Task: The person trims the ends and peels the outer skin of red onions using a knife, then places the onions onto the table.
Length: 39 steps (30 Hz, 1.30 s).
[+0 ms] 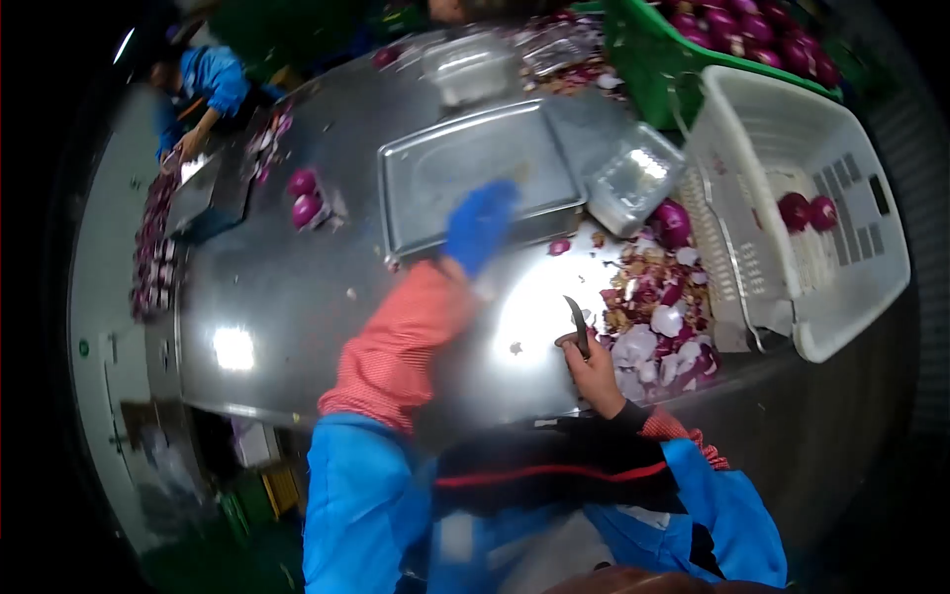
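1. From here I see the left hand [482, 226], in a blue glove, as little more than a smear; I can't tell whether its fingers are spread, bent or gripping anything.
2. Behind those fingers lies a metal tray [435, 188]. The glove covers part of its near edge, and whether they touch is unclear.
3. The right hand [594, 376], bare, has its fingers closed around a small knife [581, 332]. Its dark, curved blade points away from the knuckles; the grip hides part of the handle.
4. Just right of the right fingers, onion peelings [643, 272] heap up on the metal table [287, 327], purple, white and brown scraps hard to separate.
5. Beyond that heap from the knife hand, a purple onion [672, 224] sits near a clear plastic box [633, 183], whose contents glare washes out.
6. Farther right of those fingers stands a white basket [861, 297] with two onions [807, 212] showing; its near wall blocks some of the inside.
7. Behind it, a green crate [648, 74] full of onions is cut off at the top.
8. Well left of the gloved fingers, two more onions [305, 196] lie together; past them a co-worker [213, 79] bends over, hands too small to read.
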Tool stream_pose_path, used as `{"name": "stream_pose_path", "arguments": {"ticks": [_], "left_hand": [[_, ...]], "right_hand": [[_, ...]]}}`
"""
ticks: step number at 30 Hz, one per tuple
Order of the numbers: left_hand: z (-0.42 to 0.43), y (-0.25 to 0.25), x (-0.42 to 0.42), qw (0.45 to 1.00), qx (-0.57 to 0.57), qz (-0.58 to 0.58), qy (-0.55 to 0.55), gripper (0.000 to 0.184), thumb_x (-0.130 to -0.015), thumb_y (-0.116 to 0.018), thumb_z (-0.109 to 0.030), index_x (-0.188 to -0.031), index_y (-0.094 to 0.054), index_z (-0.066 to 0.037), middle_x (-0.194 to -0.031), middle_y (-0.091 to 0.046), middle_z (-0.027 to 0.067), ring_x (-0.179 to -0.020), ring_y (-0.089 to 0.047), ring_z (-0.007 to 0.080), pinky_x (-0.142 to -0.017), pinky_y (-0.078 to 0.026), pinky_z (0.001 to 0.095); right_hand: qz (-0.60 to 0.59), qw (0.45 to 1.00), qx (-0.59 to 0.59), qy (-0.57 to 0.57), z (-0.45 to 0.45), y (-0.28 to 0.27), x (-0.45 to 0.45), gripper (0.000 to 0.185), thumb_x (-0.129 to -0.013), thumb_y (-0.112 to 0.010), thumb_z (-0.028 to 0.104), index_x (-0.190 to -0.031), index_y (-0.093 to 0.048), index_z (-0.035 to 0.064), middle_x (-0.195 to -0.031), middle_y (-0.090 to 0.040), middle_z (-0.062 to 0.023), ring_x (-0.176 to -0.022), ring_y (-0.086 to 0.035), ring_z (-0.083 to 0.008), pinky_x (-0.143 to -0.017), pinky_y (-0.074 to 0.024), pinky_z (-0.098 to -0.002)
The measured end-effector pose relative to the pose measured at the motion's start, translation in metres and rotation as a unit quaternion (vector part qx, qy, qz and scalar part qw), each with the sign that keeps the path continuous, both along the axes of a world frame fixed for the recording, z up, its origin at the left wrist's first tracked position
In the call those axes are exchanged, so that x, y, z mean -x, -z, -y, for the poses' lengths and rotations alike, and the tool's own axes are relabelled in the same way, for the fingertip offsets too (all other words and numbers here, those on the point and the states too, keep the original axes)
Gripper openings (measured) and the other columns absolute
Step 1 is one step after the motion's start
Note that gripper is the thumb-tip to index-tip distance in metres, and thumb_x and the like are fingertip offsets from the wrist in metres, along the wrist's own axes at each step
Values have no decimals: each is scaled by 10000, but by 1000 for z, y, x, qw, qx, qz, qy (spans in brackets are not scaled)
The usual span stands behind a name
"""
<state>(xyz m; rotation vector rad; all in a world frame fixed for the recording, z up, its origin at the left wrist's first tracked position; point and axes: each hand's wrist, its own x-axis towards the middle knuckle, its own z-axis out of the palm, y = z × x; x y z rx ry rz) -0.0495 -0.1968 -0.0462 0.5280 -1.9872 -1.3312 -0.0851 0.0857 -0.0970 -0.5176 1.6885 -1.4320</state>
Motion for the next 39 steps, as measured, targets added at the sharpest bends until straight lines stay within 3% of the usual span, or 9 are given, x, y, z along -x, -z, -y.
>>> {"name": "stream_pose_path", "arguments": {"ticks": [3, 6, 10, 14, 25, 28, 30, 35, 39], "left_hand": [[-67, -17, 97, 983, 139, 85, 82, 363, -879, -658, -244, -1186, -613, -56, -1063, -673, 144, -966, -656, 245, -859, -509, 346], [-96, -15, 163, 894, 345, 283, 43, 460, -813, -676, -379, -1152, -637, -70, -1055, -667, 187, -955, -654, 330, -847, -512, 420], [-111, -46, 194, 756, 406, 492, 147, 403, -782, -659, -348, -1095, -671, -95, -1023, -678, 180, -929, -651, 382, -842, -509, 454], [-116, -52, 199, 797, 356, 473, 118, 294, -779, -665, -309, -983, -682, -97, -1014, -681, 164, -937, -654, 368, -826, -513, 441], [-126, -63, 135, 802, 508, 310, 62, 214, -822, -639, -254, -691, -611, -87, -732, -604, 157, -705, -597, 363, -605, -445, 466], [-157, -60, 65, 776, 560, 273, 96, 200, -797, -644, -216, -651, -591, -89, -646, -550, 143, -629, -564, 344, -562, -414, 450], [-163, -34, 12, 767, 509, 365, 142, 225, -787, -657, -212, -619, -573, -88, -653, -561, 147, -619, -560, 345, -551, -402, 453], [-185, -28, -41, 784, 344, 499, 133, 375, -767, -720, -326, -1019, -640, -60, -904, -608, 154, -848, -587, 345, -735, -454, 418], [-156, -44, -7, 889, 383, 242, 69, 578, -737, -772, -245, -1212, -540, -12, -1082, -572, 182, -1003, -554, 369, -899, -433, 421]], "right_hand": [[-122, 991, 10, 52, -17, -2, 15, 153, -953, -552, 119, -1022, -638, 14, -706, -530, 61, -603, -420, -18, -537, -350, -205], [-23, 995, -22, 94, -40, -18, 26, 169, -939, -559, 100, -1039, -633, -14, -772, -579, 39, -675, -474, -35, -608, -406, -217], [-279, 952, 51, 112, -79, 31, 31, 159, -930, -565, 97, -1023, -628, -15, -811, -622, -14, -713, -525, -60, -633, -429, -230], [-7, 983, 67, 172, -109, -15, 47, 145, -926, -559, 91, -1001, -631, -9, -760, -582, 3, -682, -502, -66, -619, -411, -231], [-96, 984, 34, 144, -132, -7, 65, 125, -918, -570, 105, -984, -629, 16, -666, -540, 0, -528, -474, -64, -485, -373, -239], [-74, 986, 36, 147, -131, -10, 66, 128, -915, -575, 108, -978, -628, 11, -659, -539, -6, -554, -480, -66, -508, -382, -243], [-75, 990, 6, 115, -134, -8, 69, 213, -921, -571, 195, -1013, -623, 10, -818, -629, -78, -742, -589, -153, -680, -451, -301], [-99, 992, -26, 69, -133, -6, 72, 262, -926, -561, 245, -1033, -617, 12, -900, -656, -161, -825, -645, -258, -749, -486, -346], [-162, 987, -14, 16, -140, -4, 82, 244, -920, -585, 207, -1041, -608, -5, -846, -646, -170, -759, -637, -278, -689, -480, -354]]}}
